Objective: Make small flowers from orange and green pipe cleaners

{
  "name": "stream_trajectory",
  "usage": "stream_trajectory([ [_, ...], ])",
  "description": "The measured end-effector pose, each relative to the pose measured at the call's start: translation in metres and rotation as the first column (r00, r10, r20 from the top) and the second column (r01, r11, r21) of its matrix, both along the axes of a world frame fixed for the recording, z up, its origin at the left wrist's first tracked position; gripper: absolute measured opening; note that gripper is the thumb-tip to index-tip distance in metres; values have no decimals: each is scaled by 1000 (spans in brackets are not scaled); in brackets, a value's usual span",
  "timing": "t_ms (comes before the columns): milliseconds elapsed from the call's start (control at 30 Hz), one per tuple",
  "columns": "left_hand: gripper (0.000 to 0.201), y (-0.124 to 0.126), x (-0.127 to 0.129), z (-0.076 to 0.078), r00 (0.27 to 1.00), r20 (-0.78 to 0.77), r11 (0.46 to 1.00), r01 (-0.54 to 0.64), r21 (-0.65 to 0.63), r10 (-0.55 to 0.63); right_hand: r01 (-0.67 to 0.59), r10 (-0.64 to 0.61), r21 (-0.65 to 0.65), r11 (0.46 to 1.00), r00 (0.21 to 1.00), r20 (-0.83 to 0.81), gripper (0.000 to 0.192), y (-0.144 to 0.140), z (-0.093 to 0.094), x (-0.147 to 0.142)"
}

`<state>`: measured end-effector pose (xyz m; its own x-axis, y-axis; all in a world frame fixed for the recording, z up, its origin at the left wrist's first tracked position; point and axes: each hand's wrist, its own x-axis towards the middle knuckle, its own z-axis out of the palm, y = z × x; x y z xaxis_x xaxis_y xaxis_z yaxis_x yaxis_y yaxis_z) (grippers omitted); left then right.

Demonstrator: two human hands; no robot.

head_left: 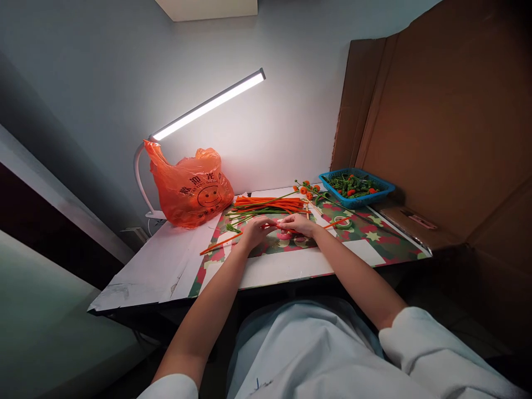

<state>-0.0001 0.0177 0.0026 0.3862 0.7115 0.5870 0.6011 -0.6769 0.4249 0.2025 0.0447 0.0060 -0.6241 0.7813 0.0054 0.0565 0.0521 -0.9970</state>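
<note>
A long orange pipe cleaner (pixel 221 243) runs crosswise through both hands, one end out to the left and the other out to the right. My left hand (pixel 256 228) is closed on its middle, fingers pinched. Close beside it, my right hand (pixel 298 223) pinches the same pipe cleaner; the exact grip of the fingertips is too small to make out. Behind the hands lies a bundle of orange pipe cleaners (pixel 270 203) with green stems (pixel 261 211) along its front. A roll of green tape (pixel 343 223) lies to the right of my right hand.
Orange flowers on stems (pixel 306 191) lie behind, beside a blue basket (pixel 366 201) of green and orange pieces. An orange plastic bag (pixel 189 191) stands at left under a lit lamp (pixel 210 105). Cardboard (pixel 440 111) walls the right side, with a pinkish tool (pixel 419 220) near its base.
</note>
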Motion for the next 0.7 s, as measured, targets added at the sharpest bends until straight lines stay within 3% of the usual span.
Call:
stream_trajectory([
  [300, 39, 2, -4, 1, 986, 157, 943, 104, -315, -57, -166, 168, -74, 983, 986, 13, 34, 5, -2, 4],
  [700, 38, 0, -5, 5, 972, 189, 869, 211, -449, -139, -298, 299, -175, 938, 954, -20, 36, 8, -7, 4],
])
